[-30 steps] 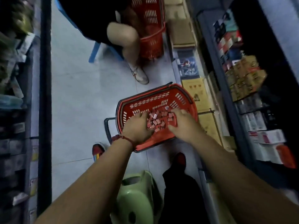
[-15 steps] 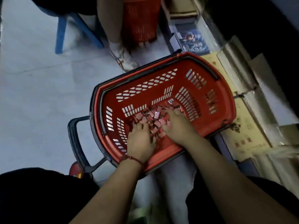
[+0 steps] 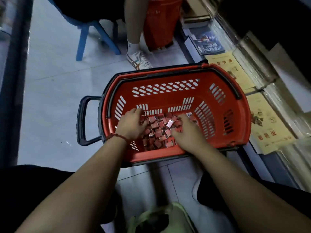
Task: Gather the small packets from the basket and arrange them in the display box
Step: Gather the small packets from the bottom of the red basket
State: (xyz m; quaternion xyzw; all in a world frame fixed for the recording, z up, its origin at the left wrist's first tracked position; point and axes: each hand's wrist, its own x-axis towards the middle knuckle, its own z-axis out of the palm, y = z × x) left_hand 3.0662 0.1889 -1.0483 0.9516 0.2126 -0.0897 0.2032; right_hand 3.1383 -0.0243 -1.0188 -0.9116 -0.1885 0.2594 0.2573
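our left hand (image 3: 130,126) lies on the left edge of the small red packets (image 3: 159,132) heaped in the red shopping basket (image 3: 168,98); our right hand (image 3: 186,132) covers their right side. both curl down into the heap; whether they grip any, we cannot tell.

both forearms extended up from lower frame, left hand (image 3: 130,125) and right hand (image 3: 186,133) palm-down at centre, fingers (image 3: 137,113) bent
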